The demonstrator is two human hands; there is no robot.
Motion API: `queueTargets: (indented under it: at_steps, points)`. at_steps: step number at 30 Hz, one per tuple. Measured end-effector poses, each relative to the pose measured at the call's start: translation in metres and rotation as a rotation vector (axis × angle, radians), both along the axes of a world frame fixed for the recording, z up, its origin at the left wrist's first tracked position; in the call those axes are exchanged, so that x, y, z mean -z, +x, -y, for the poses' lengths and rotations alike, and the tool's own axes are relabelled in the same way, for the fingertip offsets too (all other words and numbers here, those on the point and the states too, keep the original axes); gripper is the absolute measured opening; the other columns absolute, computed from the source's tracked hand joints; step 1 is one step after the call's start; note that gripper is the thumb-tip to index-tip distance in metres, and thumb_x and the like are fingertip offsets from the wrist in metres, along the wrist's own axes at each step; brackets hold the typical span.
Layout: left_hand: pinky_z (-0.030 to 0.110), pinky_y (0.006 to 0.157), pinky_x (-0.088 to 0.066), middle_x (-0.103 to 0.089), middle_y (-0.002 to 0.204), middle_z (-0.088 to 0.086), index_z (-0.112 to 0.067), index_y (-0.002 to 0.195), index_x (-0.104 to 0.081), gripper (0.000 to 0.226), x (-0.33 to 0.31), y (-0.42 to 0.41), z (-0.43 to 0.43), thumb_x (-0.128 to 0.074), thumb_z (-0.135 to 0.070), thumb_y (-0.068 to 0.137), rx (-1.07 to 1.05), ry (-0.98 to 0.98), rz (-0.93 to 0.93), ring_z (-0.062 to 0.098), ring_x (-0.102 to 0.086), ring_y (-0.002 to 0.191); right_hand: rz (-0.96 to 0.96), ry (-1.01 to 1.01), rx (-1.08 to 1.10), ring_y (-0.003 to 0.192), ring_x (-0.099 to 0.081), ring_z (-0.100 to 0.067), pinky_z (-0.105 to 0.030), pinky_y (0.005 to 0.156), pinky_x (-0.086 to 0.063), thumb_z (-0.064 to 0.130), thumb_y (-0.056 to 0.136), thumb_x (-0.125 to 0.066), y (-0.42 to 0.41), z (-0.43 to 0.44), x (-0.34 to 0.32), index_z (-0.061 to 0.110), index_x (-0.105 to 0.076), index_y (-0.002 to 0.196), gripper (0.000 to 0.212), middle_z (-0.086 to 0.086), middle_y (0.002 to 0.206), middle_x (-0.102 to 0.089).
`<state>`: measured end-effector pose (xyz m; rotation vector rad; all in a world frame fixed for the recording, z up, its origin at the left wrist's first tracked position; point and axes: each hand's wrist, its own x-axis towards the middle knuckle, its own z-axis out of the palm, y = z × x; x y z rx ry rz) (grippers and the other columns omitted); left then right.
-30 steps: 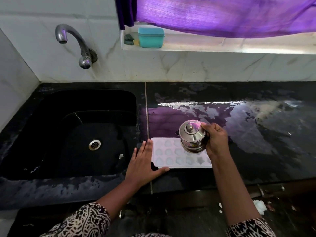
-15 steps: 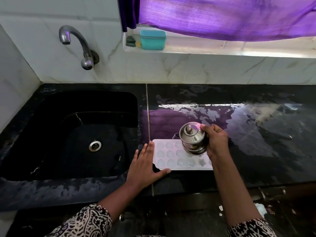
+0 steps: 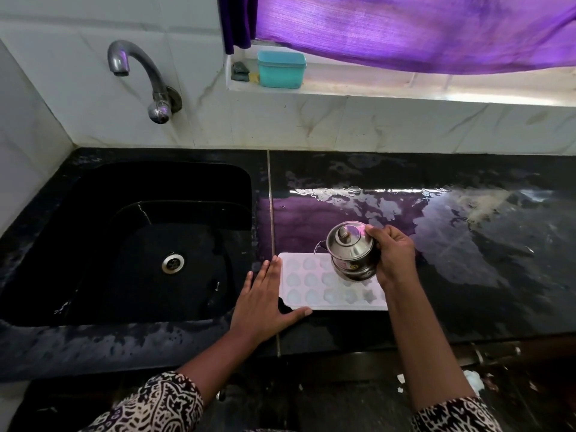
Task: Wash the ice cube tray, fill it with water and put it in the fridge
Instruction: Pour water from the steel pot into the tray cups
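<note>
Grips a tilted steel pot [image 3: 350, 251] in the right hand [image 3: 394, 260], steadies with the flat left hand [image 3: 261, 304] the ice cube tray [image 3: 305, 282] lying just right of the sink [image 3: 187, 188], risks flooding shallow moulds onto the desk [image 3: 467, 291] if tipped further.

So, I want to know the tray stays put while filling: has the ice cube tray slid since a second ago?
No. The ice cube tray keeps its left edge just right of the counter seam, as before.
</note>
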<state>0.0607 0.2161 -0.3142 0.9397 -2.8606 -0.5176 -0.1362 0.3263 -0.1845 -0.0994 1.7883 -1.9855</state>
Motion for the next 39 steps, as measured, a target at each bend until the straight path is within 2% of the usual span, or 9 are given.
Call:
queueTargets:
  at_steps: [7,21,29,32,39]
  points:
    - [0.038,0.122,0.003,0.003,0.165,-0.004,-0.018,0.156,0.01,0.125,0.001,0.0003,-0.0002,-0.014,-0.099,0.064,0.0,0.005,-0.01,0.01,0.006,0.151,-0.007,0.022,0.007,0.064,-0.048,-0.017,-0.03,0.064,-0.044,0.005,0.084,-0.064,-0.0018,0.0006,0.0002,0.013,-0.044,0.061,0.031,-0.006,0.065,-0.049]
    - [0.037,0.122,0.004,0.002,0.165,-0.005,-0.017,0.156,0.008,0.124,-0.001,0.0007,-0.0004,-0.016,-0.098,0.065,0.0,0.006,-0.016,0.01,0.006,0.151,-0.012,-0.012,0.002,0.06,-0.046,-0.014,-0.028,0.061,-0.044,0.004,0.083,-0.064,-0.002,0.002,-0.0008,0.014,-0.043,0.061,0.033,-0.004,0.063,-0.047]
    - [0.037,0.121,0.005,0.002,0.165,-0.005,-0.017,0.156,0.008,0.124,-0.0006,0.0003,-0.0001,-0.017,-0.098,0.065,0.002,0.006,-0.018,0.01,0.005,0.151,0.069,-0.071,0.024,0.059,-0.053,-0.012,-0.023,0.059,-0.049,0.003,0.084,-0.064,-0.0045,0.0016,-0.0007,0.013,-0.05,0.063,0.026,-0.002,0.063,-0.054]
    - [0.037,0.121,0.005,0.001,0.165,-0.005,-0.017,0.157,0.006,0.124,-0.0008,0.0002,-0.0006,-0.017,-0.098,0.065,-0.001,0.011,-0.027,0.01,0.004,0.151,0.101,-0.136,0.042,0.056,-0.054,-0.011,-0.02,0.056,-0.05,0.001,0.084,-0.063,-0.0067,0.002,-0.0009,0.012,-0.052,0.064,0.025,0.001,0.056,-0.057]
    - [0.037,0.122,0.004,0.003,0.165,-0.006,-0.018,0.157,0.007,0.124,-0.0018,0.0003,-0.0009,-0.016,-0.097,0.064,-0.002,0.014,-0.017,0.01,0.006,0.151,0.013,-0.042,-0.002,0.054,-0.054,-0.009,-0.022,0.053,-0.049,0.006,0.082,-0.066,-0.0087,0.0044,0.0003,0.015,-0.049,0.061,0.029,0.004,0.054,-0.055]
